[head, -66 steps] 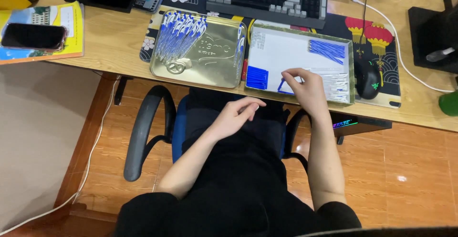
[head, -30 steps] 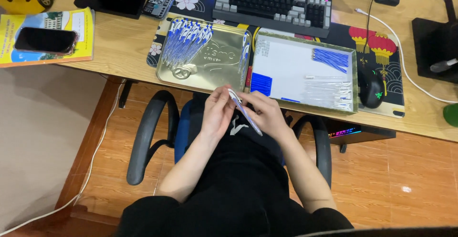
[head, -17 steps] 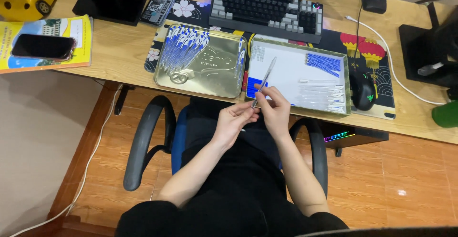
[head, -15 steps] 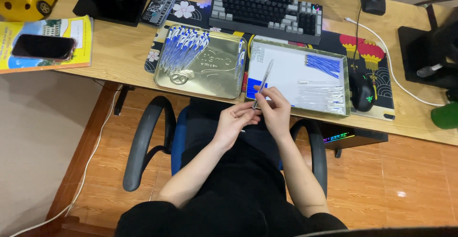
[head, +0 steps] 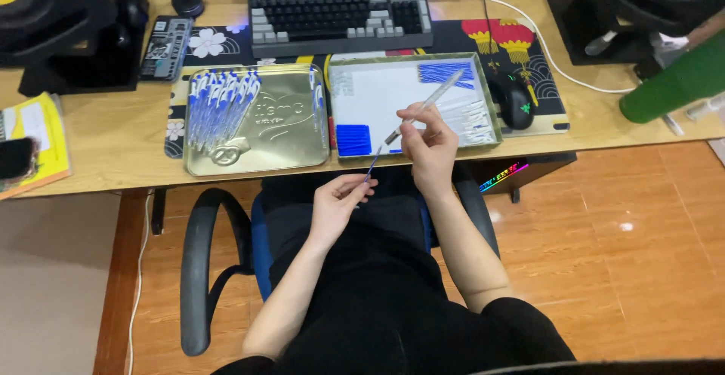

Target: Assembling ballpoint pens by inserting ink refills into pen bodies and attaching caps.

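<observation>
Left hand [head: 337, 203]: nearest, over the lap, palm up; fingers [head: 361, 188] pinched on the lower end of the refill [head: 375, 161].
Refill: thin blue rod, long axis diagonal, lower end toward the left hand, upper end entering the barrel [head: 425, 108].
Right hand [head: 429, 142]: just above the surface [head: 121, 137] edge; fingers clamped on the barrel near its lower tip.
Barrel: clear pen tube, in line with the refill, tilted up and to the right, far end over the right tray [head: 377, 95].
Right tray: white-lined, holds blue pieces at its near left and far right, clear tubes at right.
Left tray [head: 287, 129]: gold metal, beside the right tray, with a row of blue pens [head: 219, 103] at left.
Mouse [head: 515, 99]: just right of the right tray.
Keyboard [head: 340, 18]: behind both trays.
</observation>
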